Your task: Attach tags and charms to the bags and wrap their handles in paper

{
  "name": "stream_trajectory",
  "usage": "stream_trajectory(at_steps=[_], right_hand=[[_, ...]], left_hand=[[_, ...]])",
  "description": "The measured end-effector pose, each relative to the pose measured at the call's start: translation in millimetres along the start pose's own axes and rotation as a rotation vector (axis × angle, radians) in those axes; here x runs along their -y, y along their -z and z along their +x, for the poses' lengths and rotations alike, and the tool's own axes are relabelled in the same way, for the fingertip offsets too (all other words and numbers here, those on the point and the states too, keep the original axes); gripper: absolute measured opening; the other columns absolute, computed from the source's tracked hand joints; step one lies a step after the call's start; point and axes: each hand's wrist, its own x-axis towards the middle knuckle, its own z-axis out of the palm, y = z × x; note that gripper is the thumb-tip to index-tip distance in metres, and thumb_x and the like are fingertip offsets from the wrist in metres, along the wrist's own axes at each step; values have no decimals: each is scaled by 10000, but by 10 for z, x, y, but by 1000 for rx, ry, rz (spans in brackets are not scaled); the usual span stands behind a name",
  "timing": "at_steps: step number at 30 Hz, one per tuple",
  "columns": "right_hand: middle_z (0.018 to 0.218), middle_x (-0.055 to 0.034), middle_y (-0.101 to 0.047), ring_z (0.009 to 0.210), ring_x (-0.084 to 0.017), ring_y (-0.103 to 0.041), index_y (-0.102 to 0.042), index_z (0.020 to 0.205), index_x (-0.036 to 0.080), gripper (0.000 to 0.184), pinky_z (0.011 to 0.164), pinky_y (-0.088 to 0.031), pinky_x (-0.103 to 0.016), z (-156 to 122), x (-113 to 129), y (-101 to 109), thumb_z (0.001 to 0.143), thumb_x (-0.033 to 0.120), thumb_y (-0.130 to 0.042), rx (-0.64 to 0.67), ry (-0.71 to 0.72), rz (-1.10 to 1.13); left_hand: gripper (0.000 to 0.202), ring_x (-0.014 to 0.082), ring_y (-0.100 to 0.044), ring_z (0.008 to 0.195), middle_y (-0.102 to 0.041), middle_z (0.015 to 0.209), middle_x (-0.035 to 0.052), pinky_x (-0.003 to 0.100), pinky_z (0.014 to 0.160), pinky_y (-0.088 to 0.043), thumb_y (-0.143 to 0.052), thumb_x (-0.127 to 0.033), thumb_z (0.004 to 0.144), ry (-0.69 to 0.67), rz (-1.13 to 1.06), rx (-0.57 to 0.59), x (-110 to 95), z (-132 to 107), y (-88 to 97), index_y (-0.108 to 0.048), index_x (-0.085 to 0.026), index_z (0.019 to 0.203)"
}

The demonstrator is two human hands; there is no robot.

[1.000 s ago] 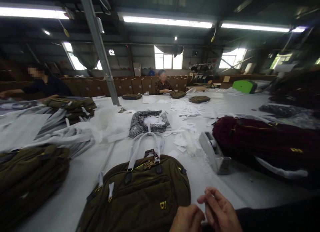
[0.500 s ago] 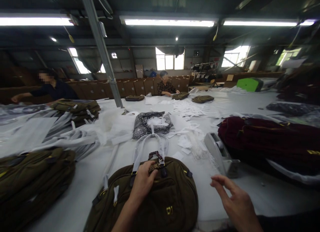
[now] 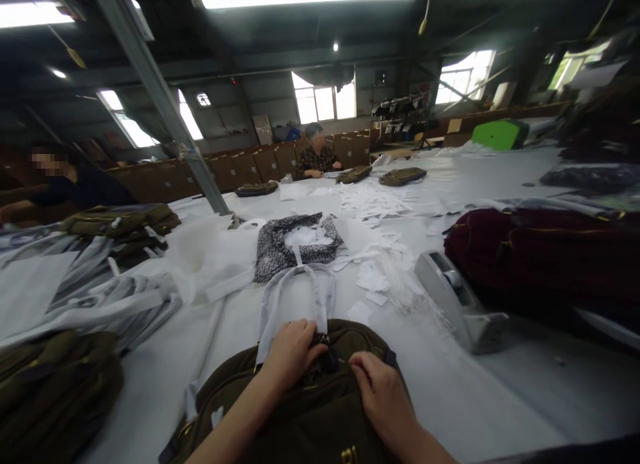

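Note:
An olive-green bag with yellow zips and a yellow emblem lies in front of me. Its handles, wrapped in white material, stretch away over the table. At the base of the handles, my left hand is closed around the leopard-print key charm, now mostly covered by the fingers; a bit of its metal clip shows beside the thumb. Over the bag's upper right part, my right hand is pinched. Something thin and pale seems to stick out from its fingertips, too small to name.
A grey tape dispenser stands to the right, before a dark red bag. Beyond my bag lie a black-and-white patterned bag and thin plastic strands. More olive bags lie left. Two people sit or stand across the table.
My right hand has moved left from beside the bag to above it, near my left hand. The left hand still grips at the handle base, now hiding more of the charm. My view has shifted.

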Motion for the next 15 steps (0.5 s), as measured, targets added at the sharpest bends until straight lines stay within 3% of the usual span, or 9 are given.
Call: stream_trajectory(at_steps=[5, 9, 12, 15], right_hand=[[800, -26, -637, 737, -163, -616, -577, 891, 214, 203, 660, -443, -231, -82, -114, -95, 900, 199, -375, -47, 35, -19], [806, -22, -643, 743, -167, -619, -574, 896, 226, 206, 661, -444, -234, -67, -97, -66, 907, 226, -368, -33, -8, 10], [794, -8, -644, 742, -162, -617, -575, 884, 231, 200, 663, -444, -230, -46, -103, -37, 904, 242, -376, -29, -69, 52], [773, 1, -642, 716, -156, -613, -577, 880, 230, 194, 638, -436, -225, -31, -122, -10, 898, 265, -386, -36, -135, 92]], left_hand=[[93, 190, -554, 807, -584, 864, 34, 274, 706, -385, -526, -265, 775, 84, -197, 46, -43, -140, -92, -553, -197, 833], [153, 163, -535, 672, -583, 700, -11, 248, 584, -341, -640, -277, 666, 187, -437, 82, -88, -18, -46, -581, -181, 768], [225, 81, -402, 459, -457, 517, -52, 202, 444, -248, -614, -366, 696, 393, -859, 236, -108, 118, 114, -557, -154, 643], [314, 12, -176, 342, -347, 467, -98, 165, 361, -76, -594, -448, 722, 685, -1407, 416, -154, 129, 246, -544, -139, 695]])
